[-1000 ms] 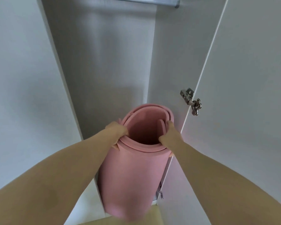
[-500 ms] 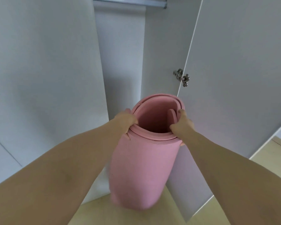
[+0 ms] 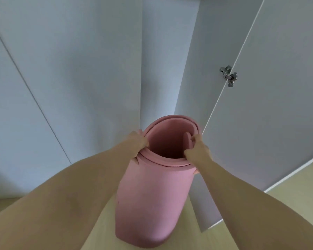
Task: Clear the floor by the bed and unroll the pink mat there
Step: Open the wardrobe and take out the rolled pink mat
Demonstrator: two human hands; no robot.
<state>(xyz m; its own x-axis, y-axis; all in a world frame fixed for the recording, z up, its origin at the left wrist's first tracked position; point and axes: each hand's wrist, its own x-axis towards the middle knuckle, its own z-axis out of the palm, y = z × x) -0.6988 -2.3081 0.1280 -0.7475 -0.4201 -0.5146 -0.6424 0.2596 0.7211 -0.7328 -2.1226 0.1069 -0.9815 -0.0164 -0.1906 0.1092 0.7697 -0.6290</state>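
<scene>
Hands: L hand & R hand both gripping top rim of mat, opposite sides.
Mat: being held upright, rolled, over floor by door.
Risk: rim-only grip, so roll could be uncoiling or bumping door when swinging.

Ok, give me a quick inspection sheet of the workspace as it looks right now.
Surface: pale wooden floor below the mat.
Job's things: pink mat, rolled, upright, open end toward the camera.
Clutter: nothing seen.
Grippers: left hand and right hand each grip the mat's top rim, on opposite sides.
Cables: nothing seen.
Surroundings: white wardrobe panels; open door with a metal hinge.
</scene>
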